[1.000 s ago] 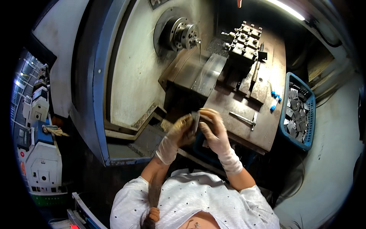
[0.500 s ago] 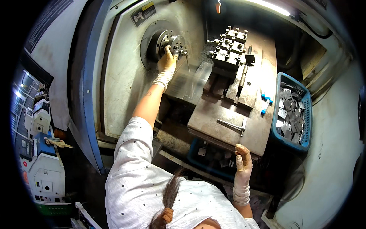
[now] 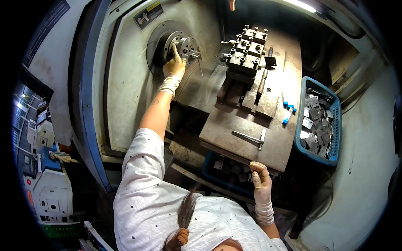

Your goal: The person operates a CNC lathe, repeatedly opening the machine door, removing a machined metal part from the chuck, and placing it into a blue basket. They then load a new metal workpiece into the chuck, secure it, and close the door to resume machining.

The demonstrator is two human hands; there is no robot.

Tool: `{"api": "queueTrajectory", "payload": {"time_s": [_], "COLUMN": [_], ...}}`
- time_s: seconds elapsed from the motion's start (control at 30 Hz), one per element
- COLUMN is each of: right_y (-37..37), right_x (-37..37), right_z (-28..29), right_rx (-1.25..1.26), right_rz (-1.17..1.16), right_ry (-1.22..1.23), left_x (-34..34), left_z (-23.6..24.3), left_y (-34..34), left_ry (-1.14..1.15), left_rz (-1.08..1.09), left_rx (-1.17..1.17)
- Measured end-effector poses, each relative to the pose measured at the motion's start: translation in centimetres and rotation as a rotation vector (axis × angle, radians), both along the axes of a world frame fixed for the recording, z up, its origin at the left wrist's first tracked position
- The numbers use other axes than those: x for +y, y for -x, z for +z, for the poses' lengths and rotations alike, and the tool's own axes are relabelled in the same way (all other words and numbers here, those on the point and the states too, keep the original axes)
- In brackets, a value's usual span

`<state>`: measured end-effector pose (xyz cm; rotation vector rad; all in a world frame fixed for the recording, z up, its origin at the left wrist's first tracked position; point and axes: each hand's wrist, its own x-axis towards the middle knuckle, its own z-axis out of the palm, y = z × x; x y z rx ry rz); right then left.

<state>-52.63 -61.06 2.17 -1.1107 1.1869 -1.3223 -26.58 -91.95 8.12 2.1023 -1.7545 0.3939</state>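
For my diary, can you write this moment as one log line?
left hand: at round chuck | right hand: near metal table | T-shaped tool: on table

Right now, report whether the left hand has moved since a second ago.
Yes: the left hand has moved forward, from well short of the metal chuck up to it.

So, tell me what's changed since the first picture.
The left hand went forward and left to the chuck; the right hand drew back and right. The flat piece they held no longer shows between them. The T-handled tool and blue basket stayed put.
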Motion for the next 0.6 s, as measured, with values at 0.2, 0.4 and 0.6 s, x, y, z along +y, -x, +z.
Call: {"api": "queueTrajectory", "payload": {"time_s": [0.2,0.4,0.6], "right_y": [-0.8,-2.3,-8.8], "right_x": [-0.6,-3.2,-11.7], "right_z": [0.1,3.0,7.1], "right_rx": [0.043,0.143,-0.180], "right_rz": [0.088,0.289,0.583], "right_ry": [0.014,0.107,0.019], "left_x": [-0.5,-1.1,-1.6], "left_z": [-0.4,-0.2,-2.7], "left_y": [0.1,0.0,0.2], "left_ry": [-0.073,-0.099,0.164], "left_rz": [0.071,0.015,-0.100], "left_rx": [0.070,0.255,0.487]}}
